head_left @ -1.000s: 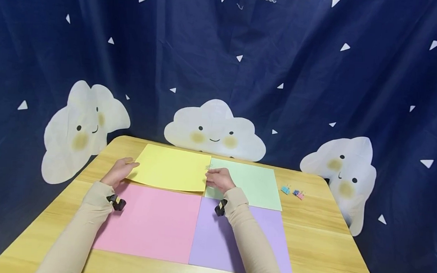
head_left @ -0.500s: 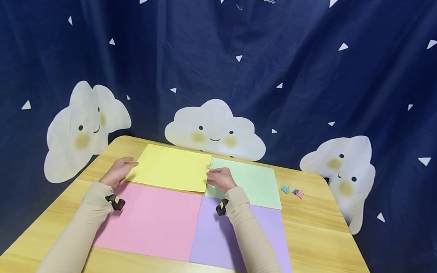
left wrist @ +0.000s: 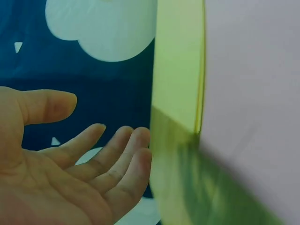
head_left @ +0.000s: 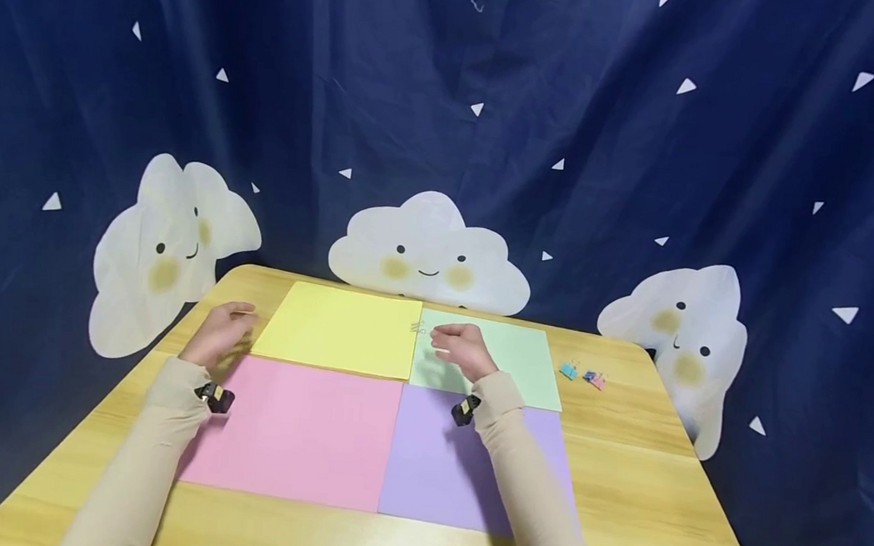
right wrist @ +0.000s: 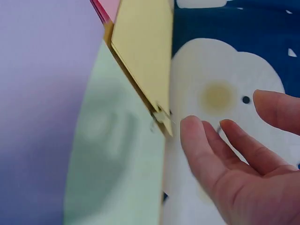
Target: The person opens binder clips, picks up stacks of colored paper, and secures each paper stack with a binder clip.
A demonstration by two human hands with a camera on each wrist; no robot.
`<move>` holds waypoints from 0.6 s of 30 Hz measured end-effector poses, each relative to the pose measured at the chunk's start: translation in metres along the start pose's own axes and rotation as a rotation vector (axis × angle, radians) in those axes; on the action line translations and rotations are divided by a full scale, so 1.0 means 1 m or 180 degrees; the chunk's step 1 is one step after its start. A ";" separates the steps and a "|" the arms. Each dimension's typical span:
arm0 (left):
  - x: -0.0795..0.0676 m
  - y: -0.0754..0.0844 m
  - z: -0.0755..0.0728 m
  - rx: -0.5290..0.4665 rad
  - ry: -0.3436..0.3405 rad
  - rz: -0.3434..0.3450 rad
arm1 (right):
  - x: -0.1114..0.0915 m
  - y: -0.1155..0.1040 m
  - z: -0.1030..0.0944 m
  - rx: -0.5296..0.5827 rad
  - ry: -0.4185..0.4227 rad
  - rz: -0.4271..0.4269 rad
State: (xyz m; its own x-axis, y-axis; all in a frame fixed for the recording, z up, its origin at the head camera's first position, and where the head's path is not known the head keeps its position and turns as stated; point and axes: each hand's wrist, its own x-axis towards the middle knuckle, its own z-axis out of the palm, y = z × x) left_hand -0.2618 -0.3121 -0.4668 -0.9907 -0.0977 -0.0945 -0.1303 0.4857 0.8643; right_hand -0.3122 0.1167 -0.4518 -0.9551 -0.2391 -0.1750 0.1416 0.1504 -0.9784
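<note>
A stack of yellow paper [head_left: 339, 330] lies flat at the back left of the table. At its right edge sits a small yellowish binder clip [head_left: 418, 328], its wire handles over the neighbouring pale green paper [head_left: 510, 357]. My left hand [head_left: 220, 332] hovers just off the yellow stack's left edge, holding nothing. Its fingers [left wrist: 124, 171] are spread and gently bent in the left wrist view. Above the green paper hangs my right hand [head_left: 466, 350], fingers and thumb apart, also holding nothing. In the right wrist view its fingertips [right wrist: 192, 129] come near the clip.
Pink paper [head_left: 295, 435] lies at the front left and purple paper [head_left: 470, 467] at the front right. Light blue [head_left: 569, 370] and pink [head_left: 597, 381] binder clips, with a dark one between, sit at the right of the wooden table [head_left: 642, 478]. A blue curtain [head_left: 446, 123] hangs behind.
Both hands have let go of the yellow stack's sides and moved apart, the left one leftward, the right one rightward over the green paper. The stack's near edge, bowed earlier, now lies flat.
</note>
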 end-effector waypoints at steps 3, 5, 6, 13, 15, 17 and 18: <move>-0.007 0.006 -0.006 0.0222 0.0074 0.0106 | -0.008 -0.003 -0.016 -0.0094 0.0109 -0.0058; -0.012 0.008 -0.009 0.0417 0.0086 0.0187 | -0.014 -0.005 -0.028 -0.0165 0.0199 -0.0084; -0.014 0.009 -0.010 0.0509 0.0083 0.0210 | -0.017 -0.006 -0.034 -0.0211 0.0253 -0.0097; -0.035 0.005 -0.021 0.1125 -0.0020 0.0157 | -0.041 -0.012 -0.078 -0.0424 0.0417 -0.0203; -0.040 0.001 -0.022 0.1284 -0.0057 0.0153 | -0.047 -0.012 -0.090 -0.0483 0.0498 -0.0208; -0.044 -0.005 -0.023 0.1412 -0.0118 0.0138 | -0.052 -0.012 -0.101 -0.0532 0.0589 -0.0206; -0.046 -0.007 -0.023 0.1474 -0.0150 0.0110 | -0.054 -0.013 -0.106 -0.0544 0.0638 -0.0204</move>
State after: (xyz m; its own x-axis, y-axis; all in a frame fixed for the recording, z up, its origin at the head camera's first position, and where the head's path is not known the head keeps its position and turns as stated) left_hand -0.2140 -0.3310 -0.4574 -0.9940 -0.0403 -0.1012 -0.0902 0.8257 0.5568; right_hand -0.2906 0.2297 -0.4185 -0.9956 -0.0612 -0.0713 0.0494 0.3050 -0.9511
